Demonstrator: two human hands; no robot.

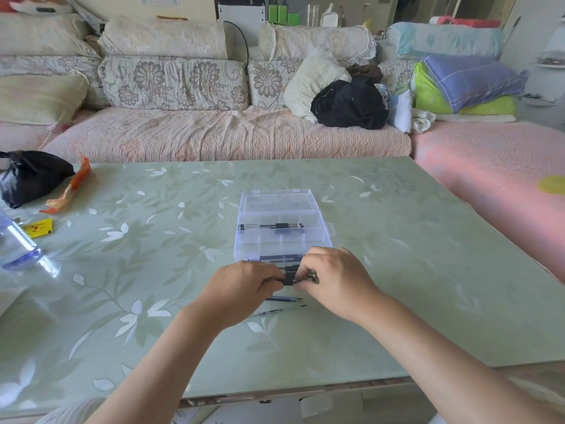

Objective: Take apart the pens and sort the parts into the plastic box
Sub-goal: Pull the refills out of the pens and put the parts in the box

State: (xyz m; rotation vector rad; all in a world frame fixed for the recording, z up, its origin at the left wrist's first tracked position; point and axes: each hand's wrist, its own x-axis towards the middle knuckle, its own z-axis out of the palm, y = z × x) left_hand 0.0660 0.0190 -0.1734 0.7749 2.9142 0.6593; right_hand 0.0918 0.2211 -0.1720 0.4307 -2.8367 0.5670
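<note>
A clear plastic box [327, 237] stands open on the table, its lid tipped back. Dark pen parts lie in its far compartment [272, 226] and more in the near one [281, 258]. Just in front of the box, my left hand [241, 289] and my right hand [336, 280] meet over a black pen [289, 278]. Both pinch it, one at each end, and the fingers hide most of it. Two thin ink refills [282, 298] lie on the table under my hands.
The green floral table [397, 270] holds a black bag [30, 175], an orange wrapper [72, 186], a yellow packet [39, 228] and a clear bottle [21, 249] at the left. A sofa with cushions runs behind.
</note>
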